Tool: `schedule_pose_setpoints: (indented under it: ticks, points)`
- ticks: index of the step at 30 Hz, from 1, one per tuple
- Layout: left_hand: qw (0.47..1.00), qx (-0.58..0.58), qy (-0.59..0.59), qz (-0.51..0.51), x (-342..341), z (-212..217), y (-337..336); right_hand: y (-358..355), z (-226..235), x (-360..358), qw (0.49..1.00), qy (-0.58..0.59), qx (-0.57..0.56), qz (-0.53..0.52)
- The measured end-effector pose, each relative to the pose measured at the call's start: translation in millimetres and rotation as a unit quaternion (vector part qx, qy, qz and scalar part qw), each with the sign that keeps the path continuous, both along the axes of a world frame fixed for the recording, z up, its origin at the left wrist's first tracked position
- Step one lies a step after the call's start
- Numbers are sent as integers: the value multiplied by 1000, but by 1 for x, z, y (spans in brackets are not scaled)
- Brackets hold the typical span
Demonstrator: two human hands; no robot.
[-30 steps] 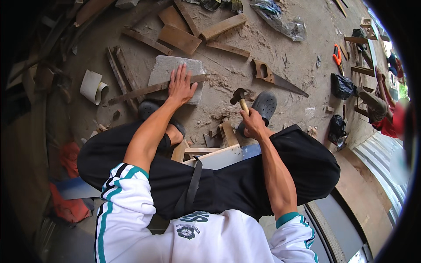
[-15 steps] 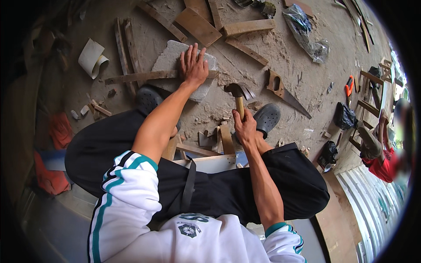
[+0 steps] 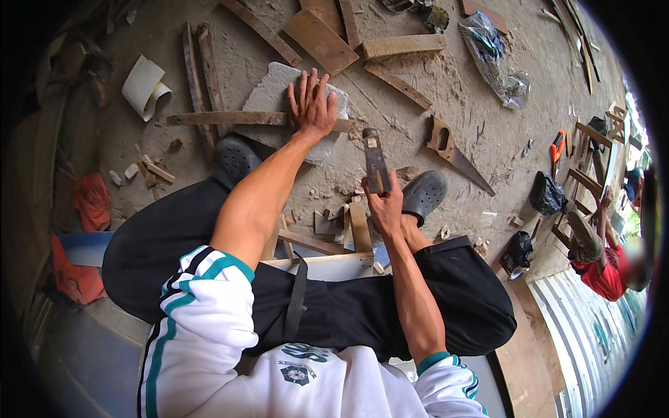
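Left hand (image 3: 313,115), open and palm down, remains over the wooden strip (image 3: 233,118) lying across the pale block (image 3: 270,85), left of centre. Right hand (image 3: 385,207), closed around the hammer (image 3: 374,159), has tilted it toward the viewer, apparently mid-swing; the strip looks steadied.

Batten (image 3: 244,118) across the block (image 3: 268,89) — handsaw (image 3: 462,162) to the right, plastic bag (image 3: 491,63) beyond it.

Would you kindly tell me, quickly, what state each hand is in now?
Left hand: open, resting over the long brown wooden strip and rough grey block.
Right hand: closed, holding the dark metal-headed hammer.
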State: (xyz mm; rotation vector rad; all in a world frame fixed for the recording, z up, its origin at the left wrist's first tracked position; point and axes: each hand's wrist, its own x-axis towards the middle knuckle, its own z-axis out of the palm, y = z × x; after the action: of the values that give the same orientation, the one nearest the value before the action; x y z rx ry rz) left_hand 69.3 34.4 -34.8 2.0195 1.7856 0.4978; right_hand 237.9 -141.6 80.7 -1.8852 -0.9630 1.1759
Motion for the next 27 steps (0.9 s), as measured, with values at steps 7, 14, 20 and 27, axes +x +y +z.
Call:
schedule_pose_setpoints:
  ticks: [7,14,20,27]
  points:
    - [998,-3,70,3,3,-1,-3,30,-6,-13,971,-129,-189,73]
    - [997,-4,72,8,5,3,-3,21,-26,-11,980,-147,-111,74]
    - [998,-9,67,14,3,0,-3,37,8,-18,987,-130,-89,12]
    - [998,-8,64,11,5,4,-2,32,-24,-12,955,-210,-186,92]
